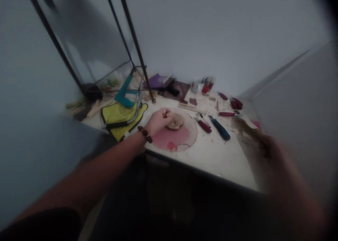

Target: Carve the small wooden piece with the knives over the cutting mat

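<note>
My left hand (158,121) reaches out over the white table (211,156), a dark bead bracelet on the wrist. Its fingers are curled and pressed against a small tan wooden piece (176,121) that lies on a round pink mat (185,135). My right hand (250,132) is a brown motion smear over the table's right side; its fingers cannot be made out.
A blue-handled tool (219,127) and red-handled tools (205,126) lie right of the mat amid wood chips. A yellow cloth (118,116) and a teal clamp (126,93) sit on the left. Cups with tools (204,85) stand at the back. Black tripod legs (137,47) rise behind.
</note>
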### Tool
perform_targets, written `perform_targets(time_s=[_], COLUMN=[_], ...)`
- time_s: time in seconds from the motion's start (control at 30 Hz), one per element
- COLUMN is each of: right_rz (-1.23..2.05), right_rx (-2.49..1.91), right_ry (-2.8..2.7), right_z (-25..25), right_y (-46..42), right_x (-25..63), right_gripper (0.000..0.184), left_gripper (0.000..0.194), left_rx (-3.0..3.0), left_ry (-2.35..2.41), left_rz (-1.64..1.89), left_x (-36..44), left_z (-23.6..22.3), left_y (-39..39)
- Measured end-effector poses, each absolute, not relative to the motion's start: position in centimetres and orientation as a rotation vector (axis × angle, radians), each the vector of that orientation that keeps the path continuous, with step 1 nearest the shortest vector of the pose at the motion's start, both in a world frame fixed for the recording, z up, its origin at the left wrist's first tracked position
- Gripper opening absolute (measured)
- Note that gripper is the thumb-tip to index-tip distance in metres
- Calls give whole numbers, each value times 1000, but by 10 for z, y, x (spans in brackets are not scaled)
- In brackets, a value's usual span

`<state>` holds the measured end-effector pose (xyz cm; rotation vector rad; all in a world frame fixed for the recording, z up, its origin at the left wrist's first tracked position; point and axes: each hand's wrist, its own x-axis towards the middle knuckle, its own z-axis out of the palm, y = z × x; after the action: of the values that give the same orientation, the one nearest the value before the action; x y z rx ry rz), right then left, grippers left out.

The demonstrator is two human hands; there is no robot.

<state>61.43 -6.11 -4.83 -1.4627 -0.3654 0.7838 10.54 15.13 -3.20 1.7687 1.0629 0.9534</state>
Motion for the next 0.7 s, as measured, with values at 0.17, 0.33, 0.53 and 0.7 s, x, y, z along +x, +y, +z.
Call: perform_targets(time_s=[0.17,0.33,0.53,0.7], right_rz=[932,1134,1244,1361], right_rx=[-1424,-1315,-1141,-1092], right_ry=[-293,-308,-312,-335], right_z=[-58,-54,-29,-33], right_y=[-101,-135,-131,-130], right_x=[595,574,560,509], right_gripper=[27,36,28,37], left_gripper=[51,59,44,46], left_rx=[1750,1733,1730,1744], left_ry=[993,999,974,951], left_rz=[871,838,833,817], left_x=[105,104,107,102], left_z=[-20,-17,-17,-19], left_y=[149,154,158,156])
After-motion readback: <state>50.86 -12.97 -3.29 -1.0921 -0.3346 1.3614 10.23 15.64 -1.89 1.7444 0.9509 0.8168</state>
